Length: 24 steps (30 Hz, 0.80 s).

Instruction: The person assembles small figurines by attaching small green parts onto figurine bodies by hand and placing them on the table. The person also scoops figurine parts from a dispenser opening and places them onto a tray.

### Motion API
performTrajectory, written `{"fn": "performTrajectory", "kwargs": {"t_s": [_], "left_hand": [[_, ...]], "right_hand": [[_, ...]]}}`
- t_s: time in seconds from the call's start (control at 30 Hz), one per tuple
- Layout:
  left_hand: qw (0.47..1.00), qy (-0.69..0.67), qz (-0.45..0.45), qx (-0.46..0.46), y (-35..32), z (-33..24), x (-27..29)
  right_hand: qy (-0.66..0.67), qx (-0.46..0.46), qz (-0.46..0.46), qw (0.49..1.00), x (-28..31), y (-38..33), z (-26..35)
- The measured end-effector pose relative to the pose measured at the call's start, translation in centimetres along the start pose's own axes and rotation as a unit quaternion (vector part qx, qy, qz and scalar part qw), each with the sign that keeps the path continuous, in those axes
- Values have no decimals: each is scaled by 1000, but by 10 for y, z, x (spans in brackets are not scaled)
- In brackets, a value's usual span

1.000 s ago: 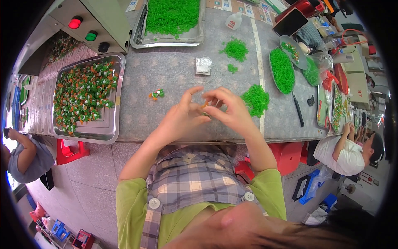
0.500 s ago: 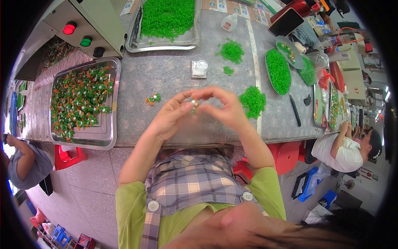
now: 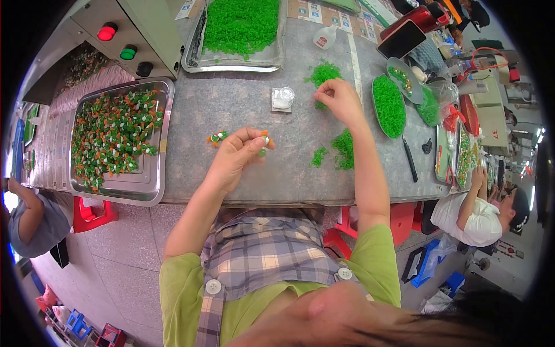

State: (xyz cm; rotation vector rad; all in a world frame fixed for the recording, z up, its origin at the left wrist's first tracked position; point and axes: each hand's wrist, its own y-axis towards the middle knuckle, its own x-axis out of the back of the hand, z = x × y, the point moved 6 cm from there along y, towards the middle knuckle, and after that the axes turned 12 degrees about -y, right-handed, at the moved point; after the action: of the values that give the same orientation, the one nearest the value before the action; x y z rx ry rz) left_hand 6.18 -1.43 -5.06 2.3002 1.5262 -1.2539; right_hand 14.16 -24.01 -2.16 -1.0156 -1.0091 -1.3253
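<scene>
Left hand (image 3: 236, 155) pinching orange-and-white piece (image 3: 265, 139).
Piece sitting near-left of right hand (image 3: 342, 99), which is pinching narrow beside far green pile (image 3: 325, 71); can't tell if holding anything.

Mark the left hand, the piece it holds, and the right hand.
Left hand (image 3: 233, 157): head view, middle of the hand.
Held piece (image 3: 266, 140): head view, on its white part.
Right hand (image 3: 342, 101): head view, back of the hand.

wearer's two hands (image 3: 234, 155), two dishes (image 3: 417, 96), one bottle (image 3: 325, 38)
</scene>
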Motion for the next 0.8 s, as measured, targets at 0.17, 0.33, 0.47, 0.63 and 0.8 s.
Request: {"fn": "performTrajectory", "kwargs": {"t_s": [0.17,0.33,0.47,0.63,0.8], "left_hand": [[999,23,28,32,-3,2,-17],[990,12,91,103,-5,10,-29],[982,8,123,146,-9,13,-32],[987,50,116,103,-13,11,-35],[919,375,39,-115,-16,-7,-34]], "right_hand": [[274,138,-29,951,35,-52,62],[172,258,-94,946,44,-89,94],[151,299,-123,934,43,-101,100],[236,249,-83,936,33,-105,94],[390,101,23,915,3,-106,75]]}}
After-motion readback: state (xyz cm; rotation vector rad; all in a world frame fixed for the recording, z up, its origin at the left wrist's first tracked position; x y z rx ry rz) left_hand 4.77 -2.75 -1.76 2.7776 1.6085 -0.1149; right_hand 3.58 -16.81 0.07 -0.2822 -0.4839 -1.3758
